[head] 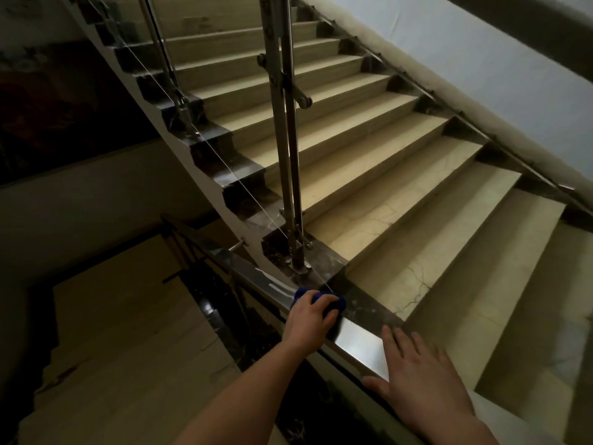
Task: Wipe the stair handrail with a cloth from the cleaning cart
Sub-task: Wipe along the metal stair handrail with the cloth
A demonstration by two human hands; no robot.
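Note:
A flat, shiny metal handrail point(356, 342) runs diagonally from the lower right up to the left across the middle of the head view. My left hand point(309, 319) presses a dark blue cloth point(335, 301) onto the rail's top near the foot of a steel post. Most of the cloth is hidden under my fingers. Wet streaks show on the rail just beyond the cloth. My right hand point(420, 377) rests flat on the rail nearer to me, fingers spread, holding nothing.
A double steel post point(288, 149) stands on the dark marble stair edge just beyond the cloth. Beige steps point(401, 200) rise ahead to the right along a pale wall point(481, 59). Left of the rail the stairwell drops to a lower flight point(128, 316).

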